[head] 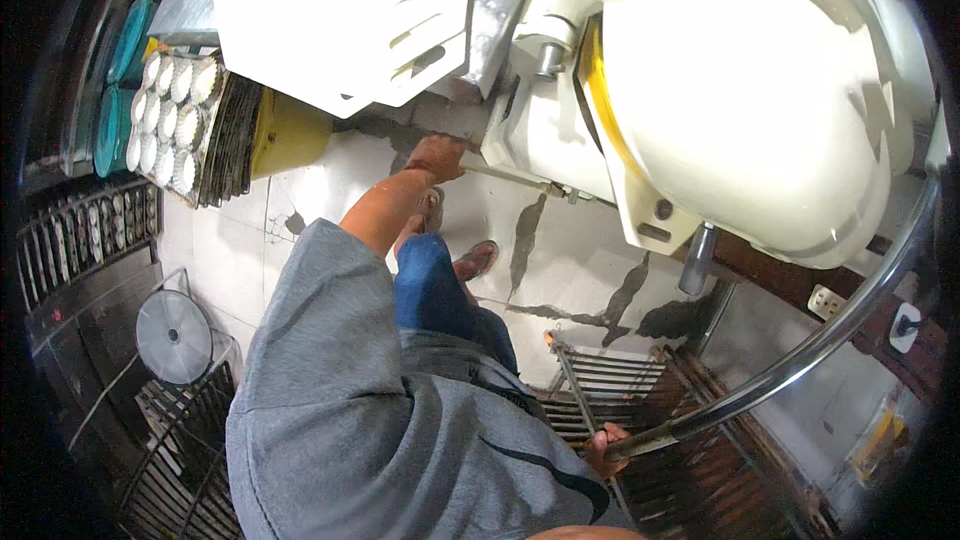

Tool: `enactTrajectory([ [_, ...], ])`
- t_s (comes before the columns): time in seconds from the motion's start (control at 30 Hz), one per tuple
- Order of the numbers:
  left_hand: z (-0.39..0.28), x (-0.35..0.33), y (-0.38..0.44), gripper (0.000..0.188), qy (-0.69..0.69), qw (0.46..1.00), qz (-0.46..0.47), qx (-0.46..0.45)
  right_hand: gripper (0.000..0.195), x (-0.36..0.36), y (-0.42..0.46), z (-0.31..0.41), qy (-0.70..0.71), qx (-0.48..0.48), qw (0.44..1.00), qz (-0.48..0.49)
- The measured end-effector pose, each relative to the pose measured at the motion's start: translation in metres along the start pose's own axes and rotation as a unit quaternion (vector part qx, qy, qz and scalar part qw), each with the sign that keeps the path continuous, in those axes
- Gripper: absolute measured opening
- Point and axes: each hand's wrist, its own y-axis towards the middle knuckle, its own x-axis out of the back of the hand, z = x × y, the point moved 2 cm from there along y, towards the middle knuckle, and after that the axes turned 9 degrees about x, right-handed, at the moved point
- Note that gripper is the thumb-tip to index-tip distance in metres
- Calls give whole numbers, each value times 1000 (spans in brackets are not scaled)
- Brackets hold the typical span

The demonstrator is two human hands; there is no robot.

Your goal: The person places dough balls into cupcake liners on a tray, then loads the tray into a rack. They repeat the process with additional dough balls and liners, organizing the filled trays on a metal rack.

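My left hand is closed around the end of a pale lever low on a large cream-coloured machine. At the lower right, my right hand grips the dark end of a long curved metal bar, which arcs up along the machine's right side. The fingers of this hand are partly hidden behind the bar. A yellow band shows at the edge of the machine's rounded housing. Below the housing, a metal cylinder sticks out.
Egg trays stand beside a yellow bin at the left. A fan and metal racks are near my body. A bright white panel juts in at the top. The tiled floor has dark cracks or patches.
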Motion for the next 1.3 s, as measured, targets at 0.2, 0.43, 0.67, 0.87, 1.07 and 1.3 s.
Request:
enactTrajectory([
  [0.2, 8, -10, 0, 54, -49, 999, 7, 5, 22, -12, -11, 5, 22, -89, 995, -30],
  [0.43, 8, -28, -1, 44, -186, 977, -61, 89, 22, 33, -40, -74, 162, -156, 974, -23],
  [0.67, -139, 54, -81, 38, -304, 946, -88, -65, 38, -8, -21, 31, -27, -86, 995, 33],
  [0.87, -109, 94, -106, 40, -221, 949, -148, -167, 37, 24, -78, 61, 75, -227, 970, 49],
  [1.07, -17, 205, -101, 21, -216, 863, -360, -280, 40, 144, -142, 148, -53, -205, 961, -180],
  [1.3, 58, 246, -80, 39, -116, 906, -361, -186, 53, 172, -23, 292, -207, 154, 903, -344],
])
